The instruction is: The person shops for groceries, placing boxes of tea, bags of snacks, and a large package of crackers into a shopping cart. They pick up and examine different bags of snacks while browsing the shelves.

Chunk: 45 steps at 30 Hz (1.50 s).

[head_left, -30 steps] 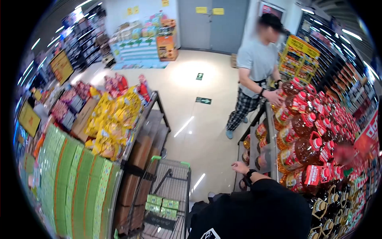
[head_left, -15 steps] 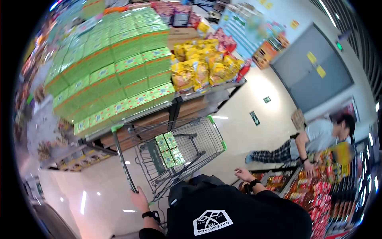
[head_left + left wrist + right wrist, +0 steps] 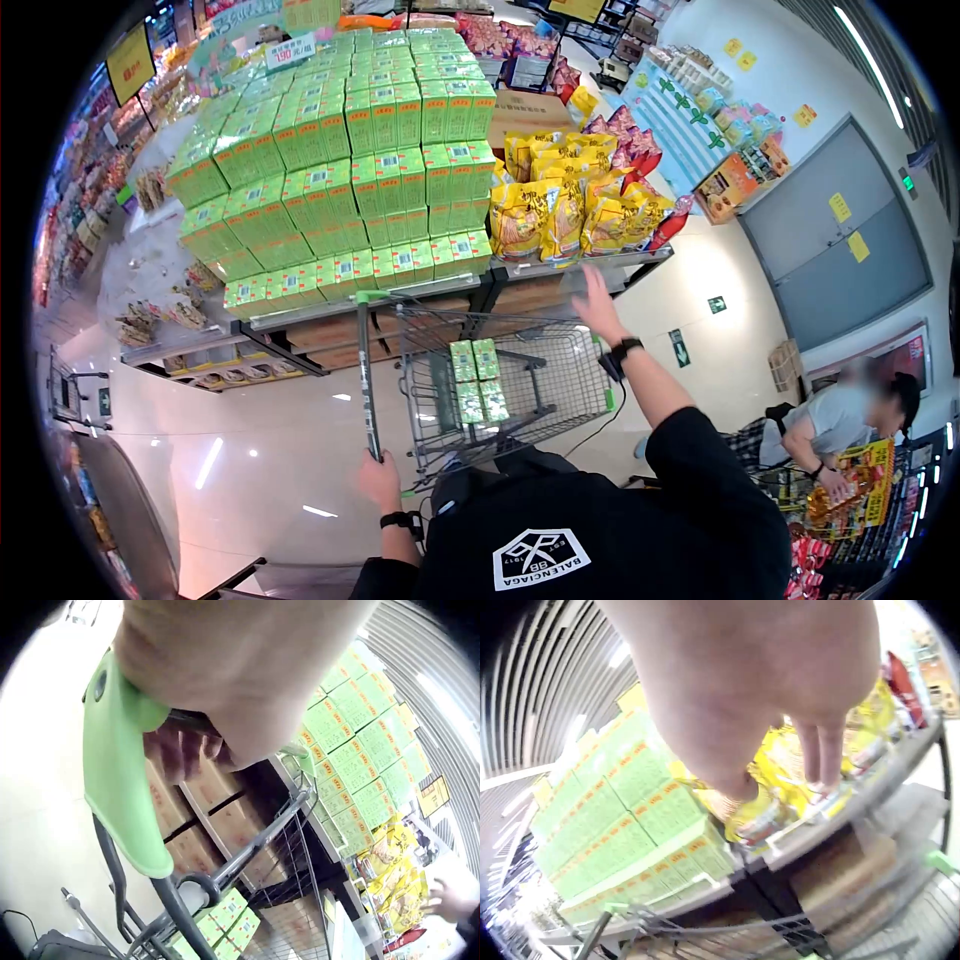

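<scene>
My left hand (image 3: 378, 480) grips the near end of the shopping cart's push bar (image 3: 368, 390). In the left wrist view, its fingers curl under the bar beside the green plastic end piece (image 3: 120, 772). My right hand (image 3: 600, 308) reaches out over the far end of the cart (image 3: 560, 350), fingers extended and holding nothing. Just beyond it, yellow printed bags (image 3: 520, 215) stand along the shelf edge. The right wrist view has two fingers (image 3: 831, 754) overlapping those bags. Small green packs (image 3: 478, 380) lie inside the cart basket.
A tall stepped stack of green boxes (image 3: 385, 180) fills the shelf left of the bags. Brown cartons (image 3: 847, 877) sit below the shelf. At right, another person (image 3: 840, 430) holds a bottle of oil (image 3: 835, 497). A grey double door (image 3: 850, 220) stands behind.
The view has swung from the oil bottles toward the green boxes and yellow bags. My right hand has moved from beside the bottles to out over the cart, toward the bags. My left hand stays on the bar.
</scene>
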### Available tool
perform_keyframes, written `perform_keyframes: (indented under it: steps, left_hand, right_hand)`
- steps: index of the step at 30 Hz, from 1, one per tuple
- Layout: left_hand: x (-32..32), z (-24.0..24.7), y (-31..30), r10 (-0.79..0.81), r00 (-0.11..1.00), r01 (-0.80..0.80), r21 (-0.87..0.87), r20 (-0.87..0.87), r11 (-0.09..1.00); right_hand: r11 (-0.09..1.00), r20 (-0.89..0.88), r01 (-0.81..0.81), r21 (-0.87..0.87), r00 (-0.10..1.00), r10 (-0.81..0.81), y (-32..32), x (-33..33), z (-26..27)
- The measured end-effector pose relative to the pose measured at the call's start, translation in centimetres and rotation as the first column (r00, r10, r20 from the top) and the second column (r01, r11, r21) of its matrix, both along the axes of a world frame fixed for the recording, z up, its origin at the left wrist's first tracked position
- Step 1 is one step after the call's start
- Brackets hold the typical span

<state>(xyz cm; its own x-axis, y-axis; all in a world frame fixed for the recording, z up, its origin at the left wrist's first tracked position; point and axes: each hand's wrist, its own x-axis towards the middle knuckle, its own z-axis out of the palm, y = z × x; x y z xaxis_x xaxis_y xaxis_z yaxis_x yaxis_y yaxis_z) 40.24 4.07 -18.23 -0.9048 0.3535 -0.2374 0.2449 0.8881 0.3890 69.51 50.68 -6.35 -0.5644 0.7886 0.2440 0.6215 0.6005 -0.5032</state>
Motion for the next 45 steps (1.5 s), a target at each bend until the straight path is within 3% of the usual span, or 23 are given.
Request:
perform_keyframes:
  steps: [2,4,5,6,7,8,12,15,18,21,22,25,28,32,38,40,42,45]
  left_hand:
    - [0.9,-1.3,0.2,0.002,0.997,-0.006,0.056,0.072,0.998]
    - [1.7,-2.4,0.1,0.010,0.993,-0.023,0.112,0.120,0.993]
    - [2.3,-2.5,0.1,-0.015,0.998,0.005,0.181,0.058,0.983]
    - [2.6,-4.6,-0.4,-0.007,1.000,0.008,0.133,-0.009,0.991]
    - [2.5,-7.3,-1.1,0.012,0.997,-0.027,0.188,0.080,0.982]
    - [3.2,-5.9,-0.5,0.041,0.988,-0.058,0.110,0.146,0.992]
    - [6.0,-5.2,0.2,-0.010,0.999,0.009,0.045,0.032,0.999]
    - [7.9,-3.0,1.9,0.028,0.996,-0.035,0.082,0.085,0.996]
    - [8.6,-1.3,3.8,0.054,0.995,-0.058,0.046,0.084,0.997]
    - [8.1,-1.6,4.6,0.060,0.997,-0.061,0.013,0.053,0.998]
    - [8.0,-2.0,4.5,0.063,0.997,-0.063,0.009,0.041,0.998]
    - [7.7,-0.6,5.7,0.036,0.999,-0.037,-0.009,-0.019,0.999]
    - [7.6,-1.3,5.5,0.041,0.999,-0.042,0.053,0.024,0.998]
    - [8.1,-0.6,5.3,-0.014,1.000,0.013,0.131,0.009,0.991]
    - [8.4,-0.3,4.8,-0.054,0.996,0.034,0.265,0.067,0.964]
    - [8.2,-1.2,4.2,-0.123,0.992,0.116,0.348,-0.002,0.930]
    - [8.4,-1.3,3.9,-0.208,0.952,0.259,0.235,-0.224,0.937]
    - [8.9,0.8,5.6,-0.383,0.851,0.506,0.366,-0.360,0.781]
  right_hand:
    - [0.999,-0.091,0.016,0.049,0.996,-0.012,3.2,-5.6,2.6]
    - [0.983,-0.019,-0.082,0.163,0.996,0.086,5.9,-10.2,3.3]
    - [0.983,-0.064,-0.086,0.160,0.993,0.098,7.1,-12.0,3.9]
    - [0.990,-0.094,-0.065,0.123,0.993,0.077,8.1,-13.7,4.5]
    - [0.996,-0.121,-0.045,0.080,0.991,0.055,9.1,-15.4,4.9]
    - [0.996,-0.127,-0.034,0.082,0.991,0.044,10.9,-16.4,4.4]
    - [0.995,-0.037,0.012,-0.096,0.999,-0.015,14.3,-17.2,4.5]
    - [0.995,0.171,0.088,-0.037,0.982,-0.080,15.8,-16.8,2.3]
    - [0.999,0.221,0.030,-0.042,0.975,-0.020,13.4,-14.9,-1.3]
    - [0.996,0.000,0.020,0.090,1.000,-0.020,9.9,-12.3,-4.7]
    - [0.998,-0.082,0.025,0.050,0.996,-0.021,8.8,-11.5,-5.2]
    - [0.998,-0.077,0.014,-0.067,0.997,-0.019,5.9,-8.4,-8.8]
    - [0.980,-0.052,0.022,-0.196,0.998,-0.033,2.7,-5.1,-8.3]
    - [0.969,-0.090,0.010,-0.245,0.995,-0.034,-2.4,-1.4,-7.6]
    - [0.966,-0.312,0.110,-0.233,0.932,-0.182,-9.5,4.0,-8.2]
    - [0.977,-0.288,0.099,-0.191,0.946,-0.152,-11.2,5.5,-10.5]
    - [0.971,-0.254,0.118,-0.206,0.952,-0.170,-13.5,7.0,-9.5]
    - [0.966,-0.217,0.169,-0.195,0.953,-0.211,-15.9,8.8,-7.8]
